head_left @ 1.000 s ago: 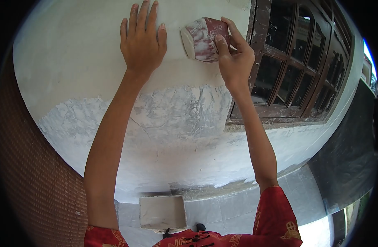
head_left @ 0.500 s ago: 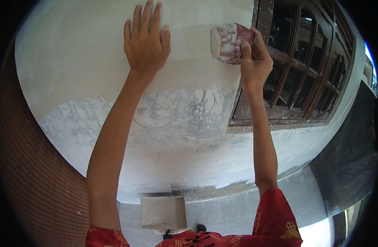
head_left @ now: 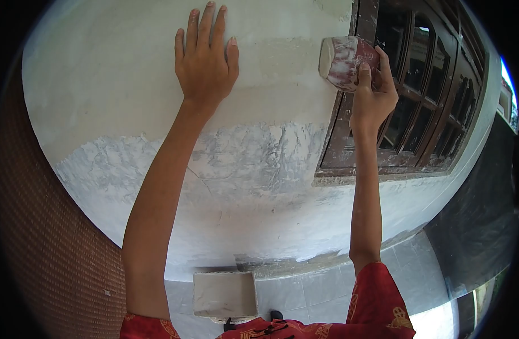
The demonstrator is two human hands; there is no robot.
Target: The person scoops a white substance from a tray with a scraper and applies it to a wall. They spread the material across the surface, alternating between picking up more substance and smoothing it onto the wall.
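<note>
My left hand [head_left: 207, 70] lies spread flat on the cream upper part of the wall [head_left: 273, 62], fingers pointing up, holding nothing. At upper right, my right hand [head_left: 373, 99] grips a maroon, white-smeared, block-like piece [head_left: 345, 62] with a pale left end. My thumb presses its near face and my fingers curl round its right side. It is against the wall beside the left edge of the window frame [head_left: 330, 138]; its exact kind I cannot make out. Below both hands runs a rough grey-white patch of wall [head_left: 242, 152].
A dark wooden window [head_left: 415, 73] with glass panes fills the upper right. On the grey tiled floor [head_left: 313, 288] a putty-coated rectangular tub [head_left: 225, 294] stands near my feet. A woven brown panel [head_left: 56, 243] borders the left, and a dark sheet [head_left: 474, 209] hangs at right.
My right hand has slid to the right with the maroon piece, from the bare wall to the window frame's edge. My left hand stays nearly in place.
</note>
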